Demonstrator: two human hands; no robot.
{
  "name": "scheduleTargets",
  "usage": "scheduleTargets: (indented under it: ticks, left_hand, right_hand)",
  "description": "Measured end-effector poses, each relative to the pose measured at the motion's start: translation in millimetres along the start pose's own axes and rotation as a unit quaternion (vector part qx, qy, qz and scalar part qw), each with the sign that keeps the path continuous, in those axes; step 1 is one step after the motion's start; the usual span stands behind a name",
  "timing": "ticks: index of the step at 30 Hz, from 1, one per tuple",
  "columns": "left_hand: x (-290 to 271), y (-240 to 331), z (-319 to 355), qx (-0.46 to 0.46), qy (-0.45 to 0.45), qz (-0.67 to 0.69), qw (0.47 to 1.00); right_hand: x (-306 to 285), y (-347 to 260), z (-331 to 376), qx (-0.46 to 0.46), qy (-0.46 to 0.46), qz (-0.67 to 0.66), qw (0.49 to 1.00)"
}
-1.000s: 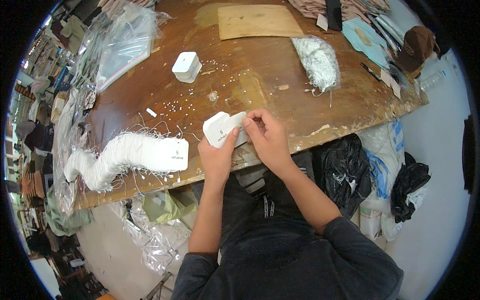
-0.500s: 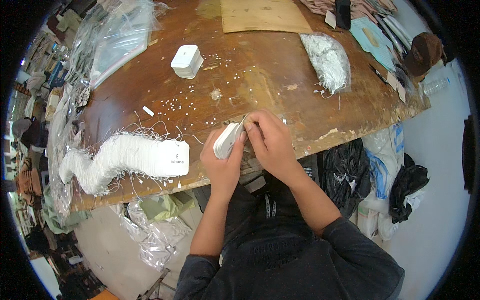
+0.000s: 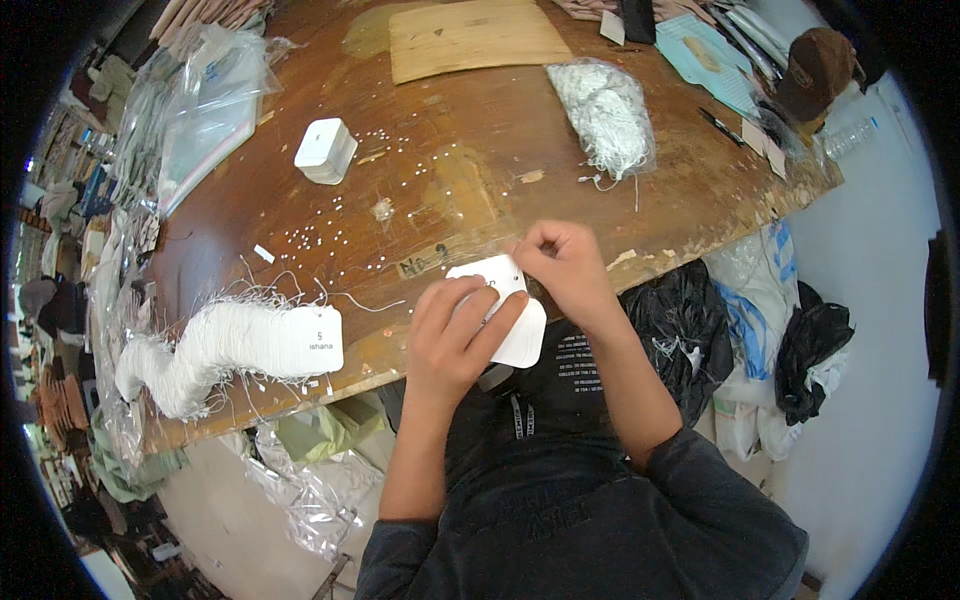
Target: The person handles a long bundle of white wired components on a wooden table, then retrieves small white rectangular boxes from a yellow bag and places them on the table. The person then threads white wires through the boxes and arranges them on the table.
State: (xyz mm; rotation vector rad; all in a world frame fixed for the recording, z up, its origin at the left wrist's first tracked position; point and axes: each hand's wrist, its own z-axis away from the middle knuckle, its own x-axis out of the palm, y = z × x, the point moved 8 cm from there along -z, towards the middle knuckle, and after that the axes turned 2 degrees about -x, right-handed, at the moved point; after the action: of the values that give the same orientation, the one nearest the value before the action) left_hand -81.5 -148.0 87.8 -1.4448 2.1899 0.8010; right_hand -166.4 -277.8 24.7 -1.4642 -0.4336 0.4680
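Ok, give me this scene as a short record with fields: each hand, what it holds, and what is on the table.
left hand: left hand grips a small stack of white card tags at the near table edge
right hand: right hand pinches the top corner of the white card tags
surface: worn wooden table
left of the hands: long curved row of strung tags with loose threads
farther back: small white tag stack, clear bag of white strings, cardboard sheet
scattered: tiny white bits
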Motion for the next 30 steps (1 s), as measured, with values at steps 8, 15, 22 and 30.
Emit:
scheduleTargets:
  ticks: [8,15,22,30]
  left_hand:
    - [13.2,-64.3,0.1,-0.291,0.014,0.152,0.944]
    - [-2.7,-93.4,30.5,-0.448,0.107,0.141,0.876]
    - [20.7,-79.7,50.0,-0.477,0.100,0.410,0.771]
    - [35.4,-72.8,60.8,-0.506,0.030,0.657,0.558]
  right_hand:
    - [-91.6,-48.3,-8.4,-0.138,0.271,0.233,0.923]
    - [-71.8,-38.2,-26.2,-0.289,0.128,0.602,0.733]
    - [-8.7,-55.2,-12.3,-0.432,0.029,0.490,0.757]
    - [61.4,-36.0,3.2,-0.280,-0.019,0.075,0.957]
